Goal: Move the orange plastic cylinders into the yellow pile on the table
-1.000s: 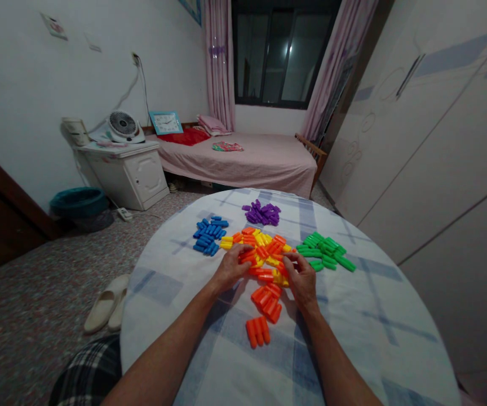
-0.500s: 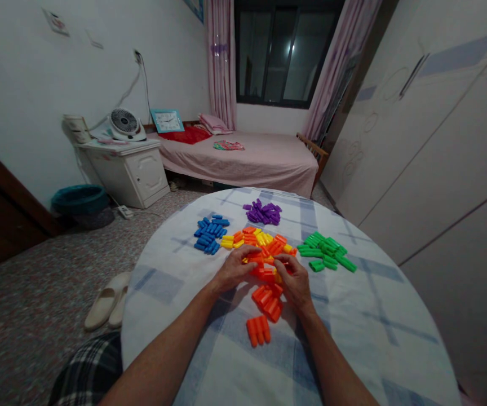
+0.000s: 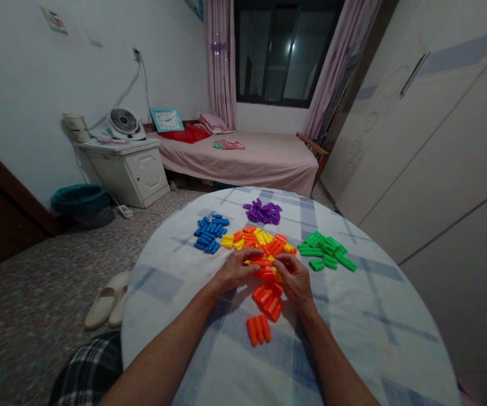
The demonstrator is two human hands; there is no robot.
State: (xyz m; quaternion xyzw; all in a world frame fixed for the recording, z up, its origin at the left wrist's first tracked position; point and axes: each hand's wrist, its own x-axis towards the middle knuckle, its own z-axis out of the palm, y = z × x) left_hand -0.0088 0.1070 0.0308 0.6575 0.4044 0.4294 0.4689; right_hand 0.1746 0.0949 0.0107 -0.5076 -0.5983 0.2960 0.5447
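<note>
My left hand (image 3: 235, 270) and my right hand (image 3: 294, 279) rest on a round table (image 3: 353, 332) covered by a white and blue checked cloth. Both hands pinch at orange pieces in a mixed orange and yellow pile (image 3: 260, 243) of small plastic cylinders. Between my wrists lies a cluster of orange pieces (image 3: 268, 299), and three more orange pieces (image 3: 257, 330) sit nearer to me. A blue pile (image 3: 209, 233) lies to the left, a purple pile (image 3: 262, 212) at the far side, a green pile (image 3: 326, 251) to the right.
Beyond the table stands a bed (image 3: 247, 158) with a pink cover. A white cabinet (image 3: 125, 169) carries a fan (image 3: 123, 123). Pale slippers (image 3: 106, 299) lie on the floor at left, near a teal basin (image 3: 78, 198). White wardrobe doors (image 3: 438, 141) fill the right side.
Both hands have drawn closer together over the orange pieces in the middle pile. The piles have stayed in place.
</note>
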